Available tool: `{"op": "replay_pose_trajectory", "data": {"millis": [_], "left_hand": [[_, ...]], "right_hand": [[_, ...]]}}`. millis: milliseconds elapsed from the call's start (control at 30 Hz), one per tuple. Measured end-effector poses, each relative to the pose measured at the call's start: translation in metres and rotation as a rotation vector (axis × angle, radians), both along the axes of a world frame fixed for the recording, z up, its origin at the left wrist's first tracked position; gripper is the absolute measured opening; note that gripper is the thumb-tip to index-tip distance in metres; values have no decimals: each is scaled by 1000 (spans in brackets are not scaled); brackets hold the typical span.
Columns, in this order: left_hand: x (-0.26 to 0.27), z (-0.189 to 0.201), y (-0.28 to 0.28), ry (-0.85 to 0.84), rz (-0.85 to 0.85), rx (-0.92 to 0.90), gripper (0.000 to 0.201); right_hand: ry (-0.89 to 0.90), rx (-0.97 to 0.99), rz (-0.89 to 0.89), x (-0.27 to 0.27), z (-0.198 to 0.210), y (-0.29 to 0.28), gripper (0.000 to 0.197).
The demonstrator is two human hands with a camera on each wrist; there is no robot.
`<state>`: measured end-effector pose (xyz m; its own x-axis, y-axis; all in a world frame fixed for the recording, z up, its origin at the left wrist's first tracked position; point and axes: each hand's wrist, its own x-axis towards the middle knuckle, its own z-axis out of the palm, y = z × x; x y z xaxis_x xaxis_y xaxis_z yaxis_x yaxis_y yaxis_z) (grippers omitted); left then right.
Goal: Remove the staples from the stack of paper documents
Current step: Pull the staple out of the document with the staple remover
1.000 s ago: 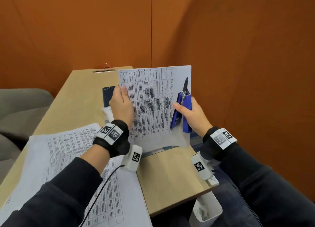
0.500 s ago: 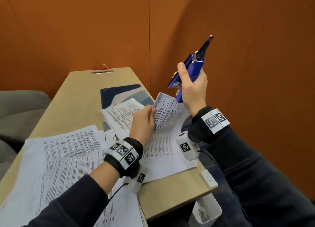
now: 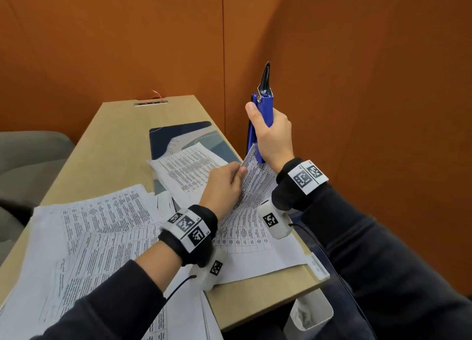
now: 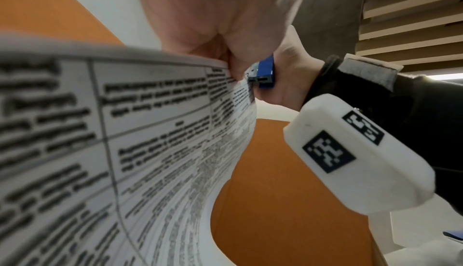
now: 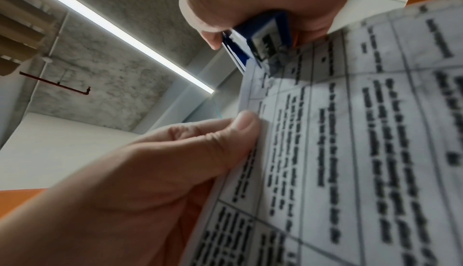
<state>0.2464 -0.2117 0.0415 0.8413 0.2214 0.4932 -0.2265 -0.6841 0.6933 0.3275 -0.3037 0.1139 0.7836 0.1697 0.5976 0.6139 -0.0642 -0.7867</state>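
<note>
A printed, table-filled document [image 3: 245, 227] lies on the right part of the desk, its far corner lifted. My left hand [image 3: 239, 173] pinches that corner between thumb [image 5: 238, 127] and fingers; the sheet [image 4: 150, 131] curves away below them. My right hand [image 3: 268, 127] grips a blue staple remover [image 3: 264, 104] upright just beyond the corner, black metal tip pointing up. The tool's butt end [image 4: 263, 72] sits right at the paper's corner [image 5: 265, 72]. No staple can be made out.
A second printed sheet [image 3: 186, 168] lies on a dark blue mat [image 3: 178, 135]. A loose pile of papers [image 3: 89, 237] covers the near left of the wooden desk [image 3: 115, 135]. A white bin [image 3: 311, 311] hangs below the desk's right edge. Orange walls stand close behind and right.
The document, held up in both hands a second ago, now lies on the desk. My left hand moved to its far corner. The right hand turned the remover upright and lowered it.
</note>
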Motion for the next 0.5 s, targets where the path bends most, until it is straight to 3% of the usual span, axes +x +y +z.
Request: {"op": "replay_pose_trajectory", "data": {"millis": [367, 500], "left_hand": [[2, 1, 1, 3, 25, 41, 36], [-2, 3, 0, 84, 17, -15, 19]], "right_hand": [[4, -25, 42, 3, -10, 2, 33], [-15, -35, 41, 3, -10, 3, 34]]}}
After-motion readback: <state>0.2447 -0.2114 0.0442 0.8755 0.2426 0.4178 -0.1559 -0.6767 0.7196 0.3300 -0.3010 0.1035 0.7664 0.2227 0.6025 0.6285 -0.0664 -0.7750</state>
